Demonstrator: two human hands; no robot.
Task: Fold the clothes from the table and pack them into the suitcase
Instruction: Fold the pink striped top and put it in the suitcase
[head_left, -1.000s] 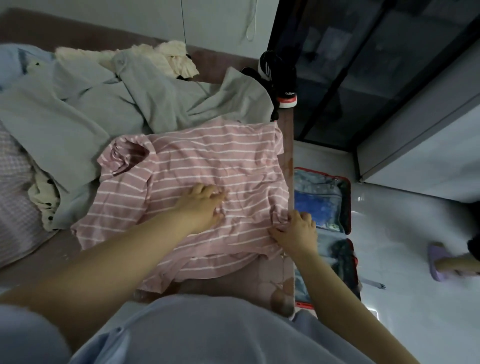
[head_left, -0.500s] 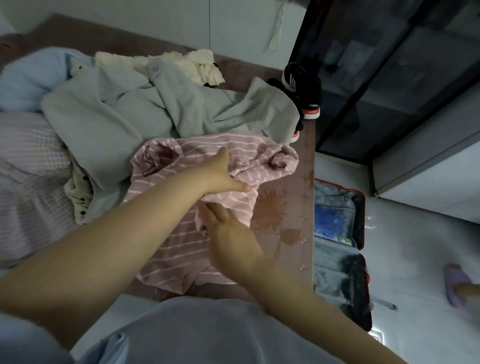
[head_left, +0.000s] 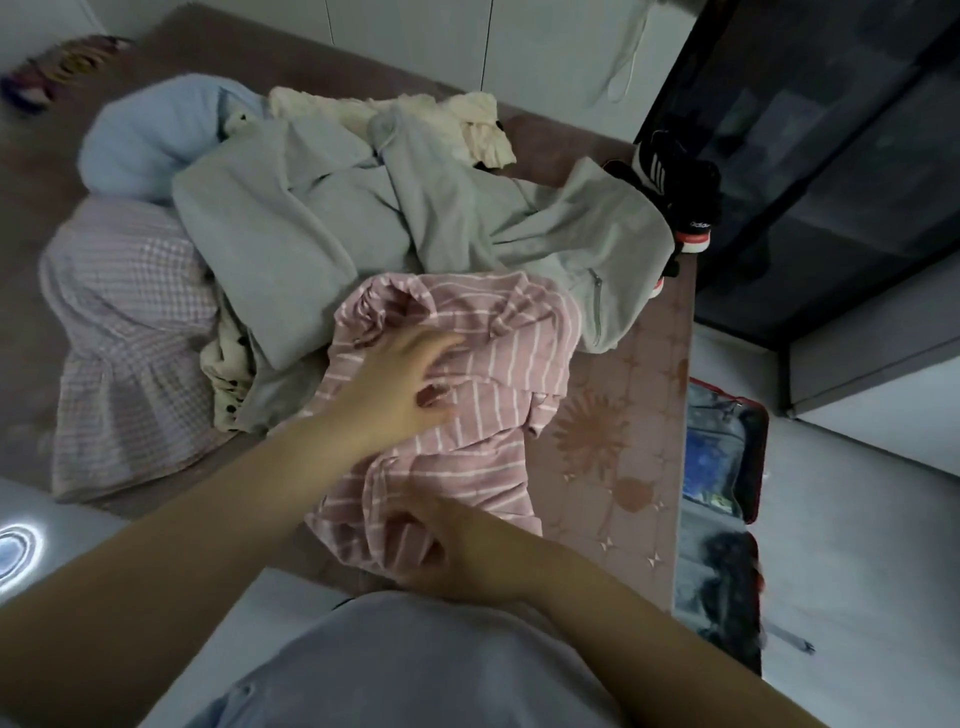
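Note:
A pink shirt with white stripes lies folded lengthwise on the table, near its right edge. My left hand rests flat on the shirt's middle, fingers spread. My right hand grips the shirt's near hem, with fabric bunched in its fingers. Behind the shirt sits a pile of clothes: a grey jacket, a pale blue garment, a cream one and a pink checked one. The open suitcase lies on the floor to the right of the table, with clothes inside.
A black sneaker sits at the table's far right corner. A dark glass cabinet stands beyond it. White floor spreads right of the suitcase. A spotted cream cloth peeks from under the grey jacket.
The shirt's right half has been folded over to the left, making it narrower. My right hand moved from the shirt's right edge to its near hem. My left hand slid further up the shirt.

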